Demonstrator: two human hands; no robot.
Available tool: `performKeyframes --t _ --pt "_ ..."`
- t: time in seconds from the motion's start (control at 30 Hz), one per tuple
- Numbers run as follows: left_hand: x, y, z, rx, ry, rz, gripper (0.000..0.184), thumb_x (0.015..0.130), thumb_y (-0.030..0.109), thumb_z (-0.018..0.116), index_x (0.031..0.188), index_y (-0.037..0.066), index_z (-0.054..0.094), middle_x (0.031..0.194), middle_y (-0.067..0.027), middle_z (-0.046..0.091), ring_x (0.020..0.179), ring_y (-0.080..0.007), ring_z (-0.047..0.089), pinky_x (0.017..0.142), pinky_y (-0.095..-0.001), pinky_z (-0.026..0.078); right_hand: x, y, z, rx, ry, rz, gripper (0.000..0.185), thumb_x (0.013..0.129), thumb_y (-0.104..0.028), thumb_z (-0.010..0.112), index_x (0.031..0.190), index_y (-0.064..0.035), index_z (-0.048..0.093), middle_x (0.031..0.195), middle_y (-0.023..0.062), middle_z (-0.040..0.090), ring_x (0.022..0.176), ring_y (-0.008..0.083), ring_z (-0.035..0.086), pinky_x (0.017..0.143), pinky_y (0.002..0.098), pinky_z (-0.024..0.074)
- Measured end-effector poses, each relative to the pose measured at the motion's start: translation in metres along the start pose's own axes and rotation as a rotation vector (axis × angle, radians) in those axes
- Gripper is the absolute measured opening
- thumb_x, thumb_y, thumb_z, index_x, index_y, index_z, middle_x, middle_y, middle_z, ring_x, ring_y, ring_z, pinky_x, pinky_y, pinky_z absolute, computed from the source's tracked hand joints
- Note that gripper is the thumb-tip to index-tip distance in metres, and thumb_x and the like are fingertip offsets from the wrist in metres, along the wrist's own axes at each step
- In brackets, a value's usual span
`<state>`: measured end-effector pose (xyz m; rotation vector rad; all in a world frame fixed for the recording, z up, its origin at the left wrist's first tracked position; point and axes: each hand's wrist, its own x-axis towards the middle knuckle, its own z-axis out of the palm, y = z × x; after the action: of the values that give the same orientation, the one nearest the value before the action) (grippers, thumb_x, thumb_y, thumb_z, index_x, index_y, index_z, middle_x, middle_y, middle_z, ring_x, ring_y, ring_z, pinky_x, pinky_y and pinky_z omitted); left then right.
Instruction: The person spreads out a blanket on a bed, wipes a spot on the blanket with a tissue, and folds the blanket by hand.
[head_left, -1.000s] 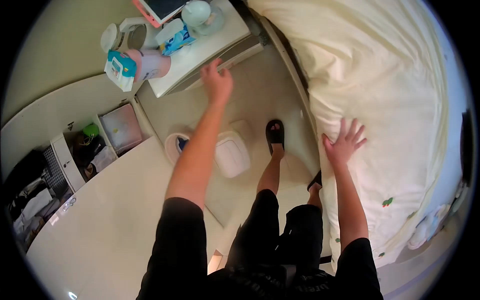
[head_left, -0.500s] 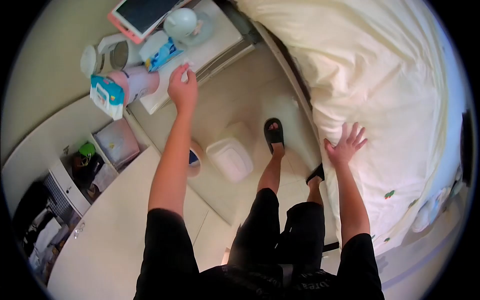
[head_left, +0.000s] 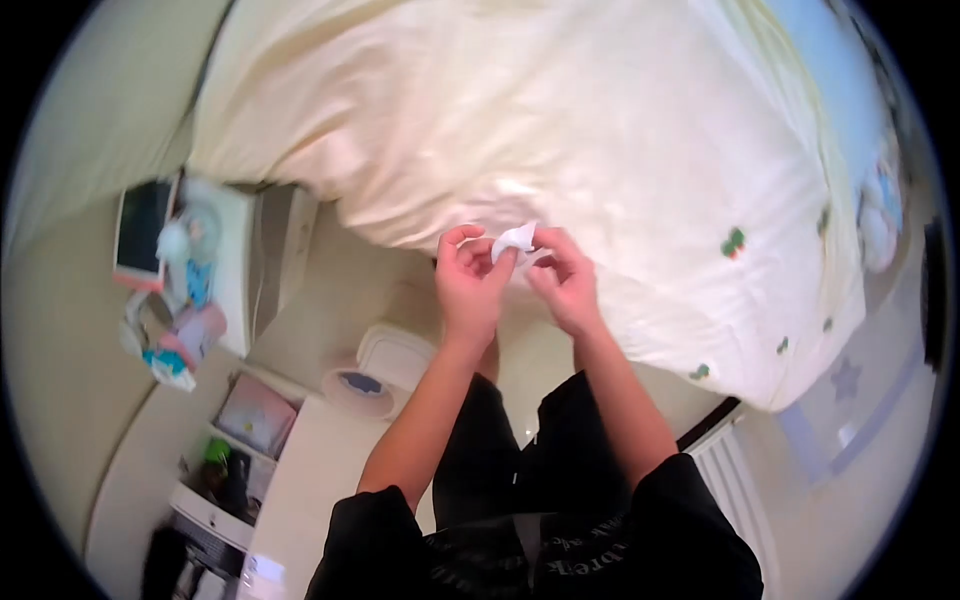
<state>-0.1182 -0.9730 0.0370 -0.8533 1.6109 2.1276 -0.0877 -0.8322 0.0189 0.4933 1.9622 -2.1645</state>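
A small crumpled white tissue-like piece [head_left: 514, 240] is between my two hands, in front of the edge of the cream bedding [head_left: 620, 130]. My left hand [head_left: 473, 285] pinches it between thumb and fingers. On its other side, the fingertips of my right hand [head_left: 565, 283] are curled against the piece's edge and grip it too. Both hands are raised above the floor, close together, with the bed just beyond them.
At the left, a white nightstand [head_left: 235, 270] bears a pink-edged tablet [head_left: 145, 228], a wipes pack [head_left: 168, 368] and a pink container [head_left: 200, 328]. A white bin [head_left: 395, 355] and a round bin [head_left: 355, 390] stand on the floor. Open cabinet compartments [head_left: 228, 475] are at the lower left.
The view has swung towards the bed. My left hand has come back from the nightstand holding the white piece. My right hand has lifted off the bedding and joined it.
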Motion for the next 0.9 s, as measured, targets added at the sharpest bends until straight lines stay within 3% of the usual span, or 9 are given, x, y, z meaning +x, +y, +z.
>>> performKeyframes --t 0.13,0.33,0.37,0.47,0.6,0.63,0.73,0.87,0.9 --pt "-0.027 -0.042 0.089 0.6 -0.2 0.249 0.042 0.086 0.001 0.077 0.122 0.005 0.055 0.096 -0.0046 0.07 0.087 -0.0124 0.064 0.081 -0.0287 0.052 -0.042 0.002 -0.088 0.369 0.272 0.222 0.024 0.095 -0.003 0.069 0.119 -0.0002 0.069 0.111 0.0069 0.07 0.098 0.0146 0.064 0.083 0.0287 0.0538" --pt "-0.062 -0.098 0.224 0.808 -0.618 0.122 0.049 0.083 0.005 0.075 0.129 0.006 0.061 0.098 -0.007 0.071 0.087 -0.0175 0.064 0.086 -0.0316 0.052 -0.084 0.004 -0.232 0.641 0.5 0.367 0.017 0.096 -0.003 0.07 0.112 0.0019 0.071 0.106 0.0063 0.072 0.098 0.0134 0.066 0.085 0.0296 0.0542" --pt "-0.062 -0.106 0.242 0.838 -0.688 0.239 0.05 0.082 0.005 0.075 0.13 0.006 0.061 0.102 -0.0085 0.071 0.091 -0.0203 0.064 0.088 -0.0337 0.051 -0.088 0.01 -0.253 0.667 0.53 0.404 0.016 0.096 -0.003 0.07 0.112 0.0019 0.072 0.106 0.0064 0.072 0.098 0.0131 0.066 0.085 0.0295 0.0543" --pt "-0.049 -0.126 0.289 0.935 -0.788 0.588 0.052 0.08 0.003 0.072 0.131 0.008 0.064 0.114 -0.0123 0.07 0.104 -0.0278 0.063 0.094 -0.0398 0.05 -0.092 0.03 -0.309 0.455 0.66 0.278 0.02 0.098 -0.005 0.069 0.116 0.0015 0.072 0.11 0.0053 0.07 0.092 0.0127 0.066 0.081 0.0273 0.0526" --pt "0.024 -0.145 0.349 1.108 -0.761 1.082 0.051 0.083 0.0 0.067 0.131 0.017 0.068 0.139 -0.014 0.06 0.131 -0.0344 0.055 0.107 -0.0468 0.045 -0.055 0.013 -0.363 -0.232 0.693 -0.128 0.021 0.091 0.001 0.075 0.112 0.0001 0.075 0.11 0.0061 0.065 0.099 0.0127 0.068 0.08 0.0277 0.0557" --pt "0.047 -0.146 0.363 1.204 -0.816 1.156 0.051 0.086 0.003 0.065 0.134 0.022 0.067 0.145 -0.0121 0.057 0.136 -0.0337 0.052 0.112 -0.0492 0.04 -0.038 0.003 -0.361 -0.097 0.681 -0.17 0.021 0.087 0.001 0.077 0.108 -0.0012 0.075 0.111 0.0091 0.069 0.103 0.019 0.069 0.083 0.0323 0.0569" --pt "0.101 -0.144 0.396 1.446 -0.828 1.277 0.049 0.094 0.02 0.062 0.142 0.03 0.062 0.157 -0.0077 0.048 0.147 -0.0318 0.042 0.121 -0.0552 0.027 0.019 0.015 -0.381 -0.614 0.602 -0.509 0.018 0.083 0.001 0.078 0.1 -0.0004 0.074 0.117 0.0104 0.073 0.107 0.0254 0.068 0.089 0.0365 0.0567" --pt "0.139 -0.125 0.396 1.647 -0.865 1.313 0.059 0.094 0.049 0.061 0.151 0.035 0.053 0.165 -0.0051 0.039 0.152 -0.0295 0.034 0.124 -0.0599 0.017 0.046 0.06 -0.4 -0.603 0.615 -0.404 0.015 0.081 0.0 0.078 0.094 -0.0003 0.072 0.12 0.0106 0.074 0.109 0.0291 0.068 0.092 0.0369 0.0555" --pt "0.146 -0.124 0.392 1.7 -0.89 1.314 0.075 0.085 0.065 0.063 0.153 0.036 0.049 0.167 -0.0046 0.034 0.154 -0.03 0.031 0.123 -0.0627 0.016 0.043 0.065 -0.404 -0.582 0.64 -0.373 0.013 0.082 0.0 0.077 0.093 -0.0002 0.071 0.119 0.0106 0.074 0.109 0.0286 0.068 0.092 0.0368 0.0555"
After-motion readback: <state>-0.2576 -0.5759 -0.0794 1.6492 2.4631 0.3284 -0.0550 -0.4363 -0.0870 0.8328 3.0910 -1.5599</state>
